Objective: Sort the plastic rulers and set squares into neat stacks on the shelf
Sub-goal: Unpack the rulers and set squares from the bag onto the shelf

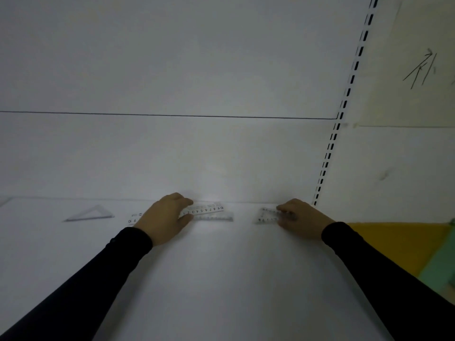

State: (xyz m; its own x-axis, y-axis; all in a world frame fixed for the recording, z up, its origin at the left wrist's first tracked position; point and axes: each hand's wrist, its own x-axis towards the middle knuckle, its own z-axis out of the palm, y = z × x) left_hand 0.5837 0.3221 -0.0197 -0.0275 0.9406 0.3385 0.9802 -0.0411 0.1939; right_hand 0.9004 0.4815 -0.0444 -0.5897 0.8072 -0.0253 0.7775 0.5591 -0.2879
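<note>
Just below frame centre, the left hand [166,216] is curling its thumb and fingers round the near end of a clear ruler [209,211], the printed numerals running off to the right of the fingers. That ruler is lying over or against a second clear strip along its lower edge; whether these are two rulers stacked or one with its reflection, cannot tell. Left of the wrist, another numbered strip [133,219] is poking out, partly hidden by the hand.

Right of centre, the right hand [299,217] is pinching the end of a short clear ruler piece [267,216], fingers bent over its right edge. Its full outline is too blurred to say ruler or set square for certain.

Further out, at mid left, a clear set square [92,214] is lying alone and flat, well apart from both hands. A faint edge of something is showing at the far left border; too dim to name.

All pieces are resting on the white shelf [221,279], near its back wall. A slotted upright [327,158] is running up the right side.

Judgement: sorting is looking early. Pieces are spread in a loose row, no tidy stack is clearly showing, and the set square is untouched.
</note>
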